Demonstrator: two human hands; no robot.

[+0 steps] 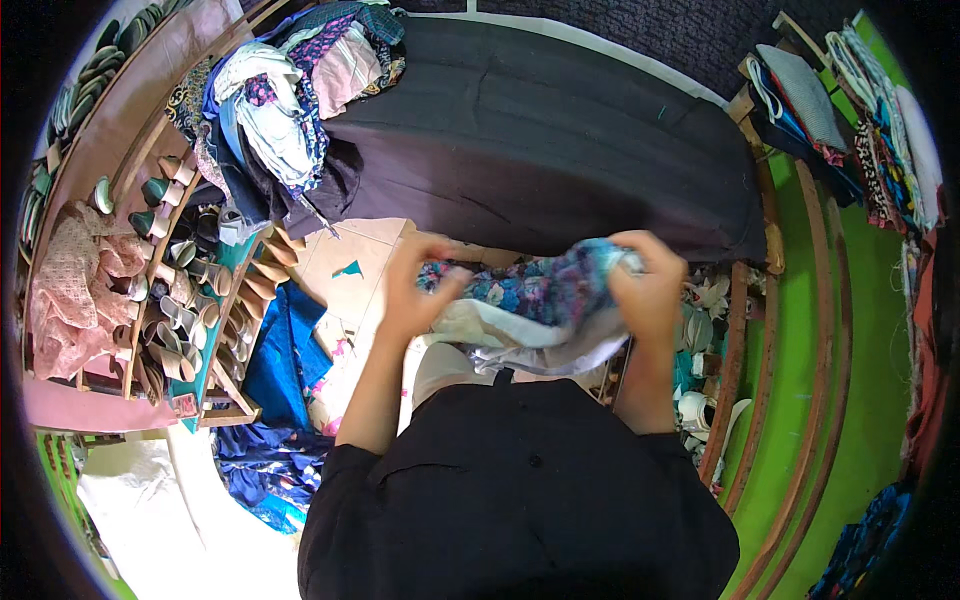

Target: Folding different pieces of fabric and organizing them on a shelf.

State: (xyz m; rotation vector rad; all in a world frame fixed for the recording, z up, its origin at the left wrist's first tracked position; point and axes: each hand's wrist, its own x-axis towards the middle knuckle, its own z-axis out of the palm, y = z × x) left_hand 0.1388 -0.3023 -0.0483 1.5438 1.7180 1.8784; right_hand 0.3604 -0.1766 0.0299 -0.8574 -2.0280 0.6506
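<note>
A piece of floral fabric [545, 290] in blue, pink and dark tones is stretched in front of my body, slightly blurred. Its left end is pinched between the fingers and thumb of my left hand [425, 285]. My right hand [648, 285] grips the other end, where the cloth bunches up and looks more turquoise. White and grey cloth [490, 328] hangs beneath the floral part; whether it is the lining of the same piece I cannot tell. Both hands are closed, just before the near edge of a table under a black cloth [540, 130].
A heap of mixed fabrics [285, 100] lies on the table's left end. Wooden racks [175, 235] with many shoes or shoe forms stand at left, a pink lacy cloth [85, 285] over them. Blue cloths [285, 355] lie on the floor. Wooden rails [815, 330] and folded fabrics [805, 95] line the right.
</note>
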